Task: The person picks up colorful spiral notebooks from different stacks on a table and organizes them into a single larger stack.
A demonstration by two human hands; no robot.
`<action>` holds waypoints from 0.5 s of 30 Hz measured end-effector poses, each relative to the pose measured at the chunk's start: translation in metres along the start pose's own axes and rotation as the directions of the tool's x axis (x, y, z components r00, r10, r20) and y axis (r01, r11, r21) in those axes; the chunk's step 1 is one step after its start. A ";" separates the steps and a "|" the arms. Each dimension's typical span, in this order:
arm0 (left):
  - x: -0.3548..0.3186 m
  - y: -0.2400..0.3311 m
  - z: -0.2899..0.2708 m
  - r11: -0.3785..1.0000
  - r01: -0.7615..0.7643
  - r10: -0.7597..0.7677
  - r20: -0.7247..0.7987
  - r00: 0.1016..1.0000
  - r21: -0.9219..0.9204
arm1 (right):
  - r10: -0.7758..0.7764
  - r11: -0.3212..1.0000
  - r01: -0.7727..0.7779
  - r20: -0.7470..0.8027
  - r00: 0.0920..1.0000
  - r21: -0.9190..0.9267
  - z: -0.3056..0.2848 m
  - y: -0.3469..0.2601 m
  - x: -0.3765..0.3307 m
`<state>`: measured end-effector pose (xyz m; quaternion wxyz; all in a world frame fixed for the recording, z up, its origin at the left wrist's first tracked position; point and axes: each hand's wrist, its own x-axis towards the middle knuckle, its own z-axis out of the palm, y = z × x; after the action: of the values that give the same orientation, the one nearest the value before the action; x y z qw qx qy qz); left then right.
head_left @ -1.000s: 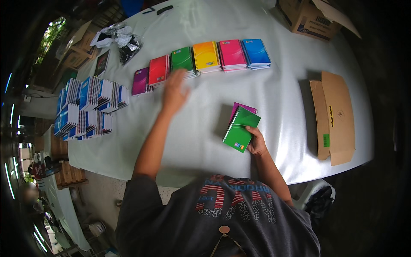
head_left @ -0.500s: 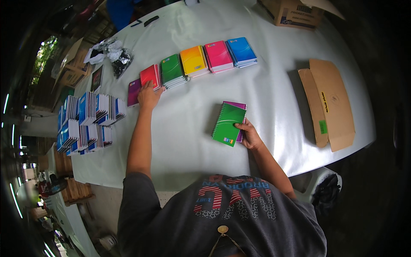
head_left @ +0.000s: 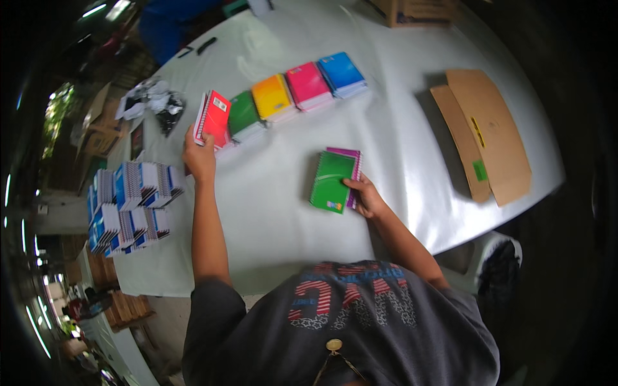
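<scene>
My left hand (head_left: 199, 159) grips a red spiral notebook (head_left: 219, 122), tilted up at the left end of a row of notebook stacks. In my right hand (head_left: 365, 196), thumb on top, is a green spiral notebook (head_left: 331, 177) lying over a purple notebook (head_left: 355, 155), whose edge shows behind it. The row runs rightward with a green stack (head_left: 244, 116), a yellow stack (head_left: 270, 95), a pink stack (head_left: 308, 83) and a blue stack (head_left: 341, 72). The raised notebook and my left hand cover most of the row's left end.
Piles of blue-covered notebooks (head_left: 129, 186) stand at the table's left edge. Crumpled plastic wrap (head_left: 158, 100) lies beyond them. A flattened cardboard piece (head_left: 499, 138) rests on the right, with a cardboard box (head_left: 421, 13) at the far edge. Below right is a pale stool (head_left: 473, 254) bearing a black bag.
My left hand has taken the red notebook up off its stack and tipped it. My right hand keeps hold of the green and purple notebooks. The whole view has shifted slightly.
</scene>
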<state>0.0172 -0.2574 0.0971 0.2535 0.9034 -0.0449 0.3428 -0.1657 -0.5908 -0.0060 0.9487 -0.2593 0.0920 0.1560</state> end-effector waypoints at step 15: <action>-0.160 0.203 -0.004 0.923 -0.313 0.375 0.345 0.860 -0.224 | -0.072 0.996 0.072 -0.003 0.997 0.043 -0.001 0.002 -0.003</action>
<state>-0.1592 -0.4465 0.0836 0.2462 0.9066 -0.2815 0.1956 -0.1694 -0.5908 -0.0068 0.9590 -0.2421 0.0866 0.1194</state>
